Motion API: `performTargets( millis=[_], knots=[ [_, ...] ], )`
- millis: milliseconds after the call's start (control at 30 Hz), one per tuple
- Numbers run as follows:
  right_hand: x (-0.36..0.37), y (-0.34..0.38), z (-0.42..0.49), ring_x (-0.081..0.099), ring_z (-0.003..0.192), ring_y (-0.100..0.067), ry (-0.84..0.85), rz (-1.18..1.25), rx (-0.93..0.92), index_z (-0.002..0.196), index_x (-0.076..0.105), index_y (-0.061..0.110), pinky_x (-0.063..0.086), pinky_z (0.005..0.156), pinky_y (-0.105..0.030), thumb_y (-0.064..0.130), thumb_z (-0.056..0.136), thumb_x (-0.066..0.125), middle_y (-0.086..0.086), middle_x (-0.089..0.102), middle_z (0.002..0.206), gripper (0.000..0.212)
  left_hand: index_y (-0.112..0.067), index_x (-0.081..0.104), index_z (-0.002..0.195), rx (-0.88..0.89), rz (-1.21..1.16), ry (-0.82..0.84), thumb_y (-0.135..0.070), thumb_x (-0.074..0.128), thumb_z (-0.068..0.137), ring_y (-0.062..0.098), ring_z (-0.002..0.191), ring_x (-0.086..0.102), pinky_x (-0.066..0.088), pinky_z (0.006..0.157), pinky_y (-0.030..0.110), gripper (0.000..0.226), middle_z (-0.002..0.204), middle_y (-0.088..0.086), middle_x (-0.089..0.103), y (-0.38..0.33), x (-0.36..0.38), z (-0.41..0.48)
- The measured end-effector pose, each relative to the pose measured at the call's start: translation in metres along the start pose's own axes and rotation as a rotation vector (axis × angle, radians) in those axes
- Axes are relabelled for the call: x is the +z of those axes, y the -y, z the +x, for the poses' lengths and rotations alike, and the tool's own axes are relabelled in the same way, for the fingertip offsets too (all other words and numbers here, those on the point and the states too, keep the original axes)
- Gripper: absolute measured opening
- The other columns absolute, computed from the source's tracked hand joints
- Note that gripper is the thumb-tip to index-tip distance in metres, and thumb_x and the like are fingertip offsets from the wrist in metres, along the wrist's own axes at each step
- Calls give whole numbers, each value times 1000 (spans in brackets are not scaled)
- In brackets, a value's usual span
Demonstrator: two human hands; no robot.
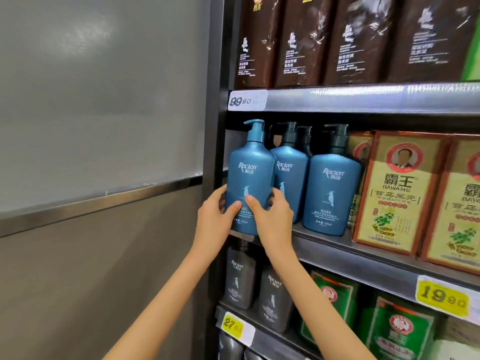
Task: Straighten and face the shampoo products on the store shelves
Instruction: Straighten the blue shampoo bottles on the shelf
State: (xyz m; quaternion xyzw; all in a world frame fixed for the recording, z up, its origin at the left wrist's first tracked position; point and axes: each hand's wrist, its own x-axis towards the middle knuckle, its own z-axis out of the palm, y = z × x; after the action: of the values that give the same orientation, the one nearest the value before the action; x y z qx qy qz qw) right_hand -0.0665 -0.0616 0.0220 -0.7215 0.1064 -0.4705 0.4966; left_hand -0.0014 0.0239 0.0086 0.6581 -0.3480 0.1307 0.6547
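Observation:
A blue Raclen pump bottle point(250, 172) stands at the left end of the middle shelf point(363, 258), label facing out. My left hand point(214, 216) grips its lower left side, thumb on the front. My right hand point(272, 216) grips its lower right side, thumb across the label. Two more blue Raclen bottles stand to its right, one point(292, 175) partly behind it and one point(332, 188) turned slightly right.
Yellow Bawang boxes point(397, 193) fill the middle shelf to the right. Dark brown bottles point(306, 40) line the shelf above. Below stand grey Raclen bottles point(272, 300) and green boxes point(394, 331). A grey wall panel point(98, 152) borders the shelf's left upright.

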Motion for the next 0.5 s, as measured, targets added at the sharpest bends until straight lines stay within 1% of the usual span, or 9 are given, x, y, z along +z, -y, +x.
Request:
performTargets(
  millis=[67,133,200,233,300,333,400,433,500],
  knots=[
    [4,-3,3,54,96,-13,-10,-13,12,113,55,7,39,78,-13,19,83,70,0,61,105,36,-14,43,136,-23,-18,6,-5,60,88,0,108,54,41,83,0,51,120,-11,55,7,2,-1],
    [5,-5,7,52,104,-16,-4,-32,18,119,54,8,39,85,-17,20,83,71,0,59,109,42,-18,32,142,-33,-35,36,-5,64,85,-1,118,47,37,88,-1,66,128,-14,46,13,3,-5],
    [5,-8,11,51,110,-20,2,-56,28,119,53,9,41,91,-24,20,82,72,2,57,106,44,-28,25,141,-3,-11,68,-7,71,79,-2,122,41,36,96,8,79,130,-20,39,18,6,-10],
    [4,-9,13,51,112,-21,4,-58,34,118,52,10,42,92,-27,21,81,72,3,56,104,43,-29,22,141,13,24,72,-9,74,76,-2,124,39,35,99,14,85,130,-21,37,20,8,-13],
    [3,-9,14,53,110,-21,12,-43,51,112,53,13,45,93,-31,22,80,73,6,56,99,39,-23,15,147,27,107,56,-18,77,74,0,128,34,33,103,19,96,134,-15,34,20,15,-17],
    [2,-9,14,54,108,-19,16,-29,59,108,52,15,47,92,-31,22,80,74,9,56,95,37,-19,10,149,26,125,40,-21,78,73,2,131,31,31,104,20,101,138,-10,32,19,18,-18],
    [0,-9,15,57,102,-15,23,-4,68,104,50,17,49,87,-27,20,79,74,13,55,91,35,-15,7,149,20,126,5,-24,78,72,6,135,28,29,104,19,105,144,-4,30,17,23,-17],
    [-1,-9,16,58,98,-11,27,9,71,104,49,17,50,83,-23,20,79,74,12,55,92,35,-15,8,149,10,118,-6,-26,78,71,7,135,29,30,105,20,106,145,-3,30,16,24,-17],
    [-3,-9,17,58,84,2,33,39,68,104,49,16,48,69,-9,19,79,75,12,56,92,36,-15,13,149,-26,84,-6,-30,79,68,9,132,37,36,107,29,105,144,-2,35,13,26,-17]
  ],
)
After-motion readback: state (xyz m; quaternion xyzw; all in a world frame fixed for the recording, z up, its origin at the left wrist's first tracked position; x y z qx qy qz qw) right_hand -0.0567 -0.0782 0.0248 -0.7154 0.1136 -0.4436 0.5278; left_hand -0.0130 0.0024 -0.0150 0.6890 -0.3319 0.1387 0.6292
